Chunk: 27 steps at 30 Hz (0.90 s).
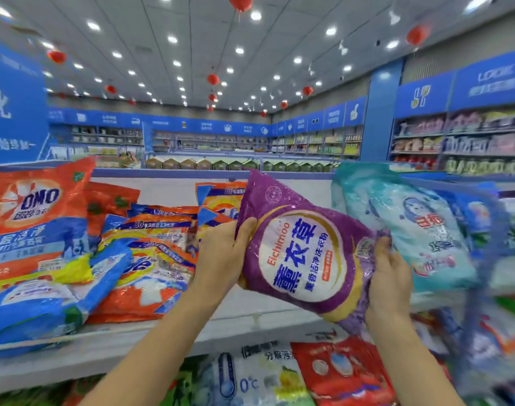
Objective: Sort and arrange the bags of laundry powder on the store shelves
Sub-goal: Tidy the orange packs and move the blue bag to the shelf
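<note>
You had 2 hands in view: left hand (221,259), right hand (389,276). Bags you could count: 1 purple bag (303,253), 1 teal bag (411,227), 1 OMO bag (33,206), 1 rear red bag (112,200), 1 blue bag (45,303), about 4 orange bags (159,259) (pile too jumbled for exact). Below: 1 white bag (250,376), 1 lower red bag (344,373).

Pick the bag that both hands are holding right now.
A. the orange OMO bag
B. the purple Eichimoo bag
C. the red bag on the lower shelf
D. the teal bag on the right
B: the left hand and the right hand each grip one side of the purple Eichimoo bag, holding it tilted in front of the shelf.
</note>
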Available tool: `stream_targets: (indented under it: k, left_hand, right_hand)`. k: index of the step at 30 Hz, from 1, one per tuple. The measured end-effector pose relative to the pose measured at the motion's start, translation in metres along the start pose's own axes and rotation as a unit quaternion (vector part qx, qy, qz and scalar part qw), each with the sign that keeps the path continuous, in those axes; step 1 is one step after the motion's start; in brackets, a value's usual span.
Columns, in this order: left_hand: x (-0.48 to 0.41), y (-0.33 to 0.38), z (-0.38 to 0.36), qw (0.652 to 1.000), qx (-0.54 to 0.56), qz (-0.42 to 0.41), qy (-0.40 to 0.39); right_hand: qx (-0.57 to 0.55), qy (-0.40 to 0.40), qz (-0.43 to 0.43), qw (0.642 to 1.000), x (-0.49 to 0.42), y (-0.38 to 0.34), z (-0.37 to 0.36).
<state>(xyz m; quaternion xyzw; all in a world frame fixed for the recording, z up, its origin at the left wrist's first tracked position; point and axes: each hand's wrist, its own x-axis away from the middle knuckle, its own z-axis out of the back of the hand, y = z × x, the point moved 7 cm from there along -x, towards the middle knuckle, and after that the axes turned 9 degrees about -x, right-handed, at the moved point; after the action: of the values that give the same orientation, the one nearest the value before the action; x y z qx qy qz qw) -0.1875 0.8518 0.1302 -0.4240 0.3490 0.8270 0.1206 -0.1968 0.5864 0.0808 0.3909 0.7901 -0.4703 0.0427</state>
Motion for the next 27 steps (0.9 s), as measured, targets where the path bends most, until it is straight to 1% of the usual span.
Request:
stream_targets:
  k: [1,2,3,4,6,8,10,12,15,16,19,23,25,27]
  left_hand:
    - [0.002,0.017,-0.011,0.997,-0.066,-0.033,0.000]
    - [0.005,0.035,-0.022,0.989,-0.126,-0.075,0.018]
    - [0.008,0.053,-0.033,0.978,-0.167,-0.117,0.034]
    - [0.012,0.070,-0.045,0.972,-0.179,-0.148,0.042]
    - [0.017,0.101,-0.075,0.979,-0.134,-0.150,0.019]
    - [0.021,0.125,-0.112,0.991,-0.066,-0.111,-0.035]
    - [0.028,0.150,-0.148,0.994,0.022,-0.076,-0.074]
    - [0.036,0.179,-0.181,0.987,0.109,-0.052,-0.107]
    - [0.040,0.224,-0.229,0.971,0.167,-0.060,-0.157]
    - [0.039,0.242,-0.242,0.968,0.169,-0.078,-0.171]
    - [0.034,0.306,-0.280,0.957,0.143,-0.164,-0.191]
    - [0.027,0.395,-0.330,0.931,0.070,-0.300,-0.197]
    - [0.022,0.429,-0.364,0.915,0.032,-0.343,-0.211]
    - [0.015,0.457,-0.404,0.903,-0.006,-0.367,-0.224]
  right_hand:
    - [0.011,0.015,0.018,1.000,-0.008,-0.007,0.019]
    - [0.025,0.026,0.033,0.999,-0.016,-0.015,0.038]
    - [0.043,0.034,0.048,0.997,-0.024,-0.022,0.056]
    - [0.053,0.044,0.058,0.996,-0.031,-0.029,0.076]
    - [0.038,0.069,0.046,0.996,-0.048,-0.039,0.120]
    - [0.001,0.087,-0.008,0.996,-0.064,-0.044,0.164]
    - [-0.061,0.102,-0.063,0.991,-0.079,-0.049,0.205]
    - [-0.099,0.120,-0.121,0.980,-0.092,-0.052,0.244]
    - [-0.133,0.141,-0.220,0.956,-0.105,-0.047,0.298]
    - [-0.146,0.153,-0.233,0.949,-0.109,-0.047,0.316]
    - [-0.196,0.178,-0.226,0.937,-0.123,-0.050,0.369]
    - [-0.235,0.228,-0.229,0.917,-0.143,-0.050,0.442]
    - [-0.241,0.251,-0.229,0.909,-0.155,-0.049,0.476]
    - [-0.250,0.269,-0.217,0.904,-0.171,-0.049,0.511]
